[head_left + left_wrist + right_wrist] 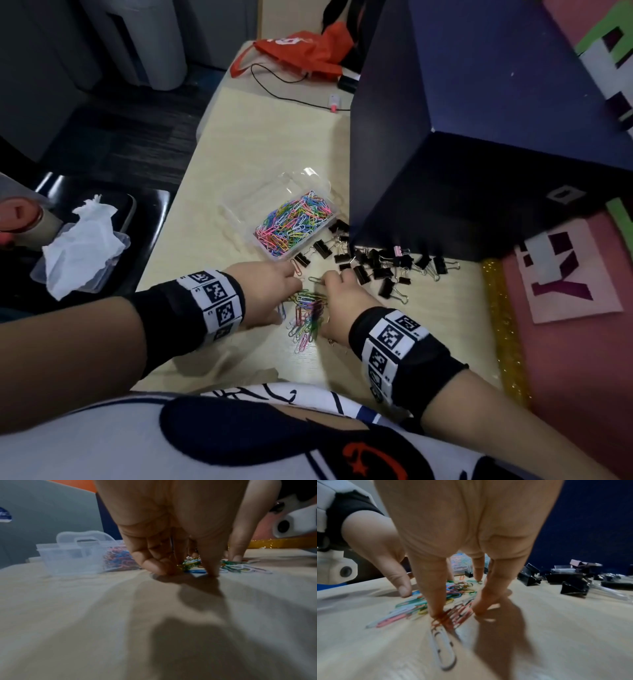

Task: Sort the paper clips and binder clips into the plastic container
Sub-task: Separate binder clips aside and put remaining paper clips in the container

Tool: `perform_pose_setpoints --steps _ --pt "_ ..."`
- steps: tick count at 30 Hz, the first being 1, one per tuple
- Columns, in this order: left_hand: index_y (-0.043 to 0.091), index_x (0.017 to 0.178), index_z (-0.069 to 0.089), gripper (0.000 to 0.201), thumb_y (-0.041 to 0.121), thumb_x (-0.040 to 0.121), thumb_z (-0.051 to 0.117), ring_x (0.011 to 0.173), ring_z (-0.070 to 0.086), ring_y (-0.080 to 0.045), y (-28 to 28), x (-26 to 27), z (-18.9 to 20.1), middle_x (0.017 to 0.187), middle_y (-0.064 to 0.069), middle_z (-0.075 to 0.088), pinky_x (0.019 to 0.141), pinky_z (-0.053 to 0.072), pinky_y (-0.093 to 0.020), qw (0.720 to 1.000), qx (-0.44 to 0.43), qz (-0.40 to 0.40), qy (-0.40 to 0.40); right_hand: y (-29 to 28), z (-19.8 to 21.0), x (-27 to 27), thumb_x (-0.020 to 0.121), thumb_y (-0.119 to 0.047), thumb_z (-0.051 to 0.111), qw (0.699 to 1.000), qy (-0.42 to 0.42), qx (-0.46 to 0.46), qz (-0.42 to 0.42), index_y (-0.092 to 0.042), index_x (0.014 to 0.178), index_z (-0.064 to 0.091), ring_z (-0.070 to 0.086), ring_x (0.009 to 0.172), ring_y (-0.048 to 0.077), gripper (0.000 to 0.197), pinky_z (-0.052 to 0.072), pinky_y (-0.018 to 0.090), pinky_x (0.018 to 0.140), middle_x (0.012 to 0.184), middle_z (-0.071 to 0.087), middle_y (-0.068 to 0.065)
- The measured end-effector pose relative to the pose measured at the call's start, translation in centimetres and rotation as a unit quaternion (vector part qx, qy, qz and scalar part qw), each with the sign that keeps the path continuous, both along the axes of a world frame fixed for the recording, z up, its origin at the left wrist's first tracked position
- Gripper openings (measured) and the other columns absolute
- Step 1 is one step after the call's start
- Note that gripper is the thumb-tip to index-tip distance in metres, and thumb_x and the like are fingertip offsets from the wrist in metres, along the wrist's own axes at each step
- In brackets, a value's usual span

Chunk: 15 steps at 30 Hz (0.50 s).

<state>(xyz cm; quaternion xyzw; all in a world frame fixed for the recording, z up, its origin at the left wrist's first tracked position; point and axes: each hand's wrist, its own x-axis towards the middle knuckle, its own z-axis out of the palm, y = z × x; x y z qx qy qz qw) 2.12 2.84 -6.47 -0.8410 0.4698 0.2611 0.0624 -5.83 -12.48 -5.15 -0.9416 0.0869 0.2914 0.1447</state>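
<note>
A loose pile of coloured paper clips (308, 317) lies on the beige table (260, 147) between my two hands. My left hand (284, 291) stands at the pile's left; in the left wrist view its fingers (154, 566) curl toward the thumb with paper clips (193, 566) caught between them. My right hand (329, 294) stands at the pile's right, its straight fingers (436, 601) pressing down on the paper clips (455, 611). The clear plastic container (239, 205) lies beyond, one compartment full of paper clips (294, 222), the other bare. Black binder clips (376, 269) are scattered to its right.
A tall dark blue box (445, 144) stands right behind the binder clips. An orange bag (308, 48) and a black cable (291, 92) lie at the table's far end. Left of the table, a tub with tissue (82, 240) sits on a black chair. A gold glitter strip (503, 325) borders the right.
</note>
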Motion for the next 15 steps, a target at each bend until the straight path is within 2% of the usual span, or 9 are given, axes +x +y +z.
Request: perform_pose_setpoints --steps 3,5,7,10,12,15 --pt "0.019 0.122 0.051 0.039 0.039 0.089 0.056 0.109 0.055 -0.024 -0.6 -0.4 0.0 0.119 -0.003 0.049 0.085 0.049 -0.036 0.999 -0.019 0.021 -0.023 -0.1 -0.4 -0.2 0.074 -0.032 0.075 0.999 -0.044 0.031 -0.011 -0.017 0.135 0.032 0.053 0.109 0.028 0.076 0.045 0.033 0.092 0.13 0.03 0.008" --pt "0.016 0.118 0.053 0.034 0.037 0.092 0.052 0.108 0.055 -0.025 -1.0 -0.4 0.0 0.117 -0.005 0.052 0.085 0.047 -0.036 0.999 -0.022 0.026 -0.039 0.0 -0.7 -0.1 0.073 -0.036 0.075 0.998 -0.058 0.034 0.003 -0.023 0.132 0.038 0.052 0.106 0.026 0.071 0.047 0.033 0.093 0.126 0.032 0.005" --pt "0.014 0.116 0.054 0.03 0.034 0.094 0.05 0.108 0.056 -0.026 -1.2 -0.5 0.0 0.116 -0.007 0.054 0.086 0.047 -0.036 0.998 -0.023 0.034 -0.045 0.1 -1.1 -0.2 0.075 -0.032 0.072 0.997 -0.066 0.041 0.01 -0.025 0.125 0.047 0.052 0.103 0.026 0.056 0.048 0.036 0.092 0.12 0.035 0.003" --pt "0.013 0.112 0.055 0.027 0.032 0.094 0.05 0.106 0.057 -0.027 -1.3 -0.6 -0.1 0.113 -0.007 0.057 0.086 0.048 -0.037 0.998 -0.029 0.048 -0.043 0.3 -1.3 -0.2 0.084 -0.02 0.06 0.996 -0.07 0.044 0.016 -0.02 0.12 0.051 0.052 0.1 0.029 0.037 0.048 0.039 0.09 0.116 0.04 0.006" --pt "0.014 0.111 0.055 0.024 0.031 0.094 0.05 0.106 0.057 -0.026 -1.3 -0.6 -0.1 0.112 -0.007 0.057 0.085 0.046 -0.035 0.997 -0.03 0.063 -0.031 0.3 -1.4 -0.1 0.088 -0.012 0.051 0.996 -0.071 0.045 0.011 -0.018 0.121 0.052 0.054 0.098 0.03 0.033 0.048 0.039 0.088 0.115 0.042 0.009" --pt "0.015 0.107 0.056 0.021 0.031 0.094 0.051 0.104 0.057 -0.026 -1.2 -0.6 -0.1 0.111 -0.007 0.058 0.083 0.046 -0.035 0.996 -0.034 0.076 -0.024 0.0 -1.6 0.3 0.088 -0.004 0.051 0.997 -0.068 0.036 0.004 -0.017 0.121 0.054 0.056 0.1 0.031 0.035 0.049 0.038 0.088 0.115 0.045 0.009"
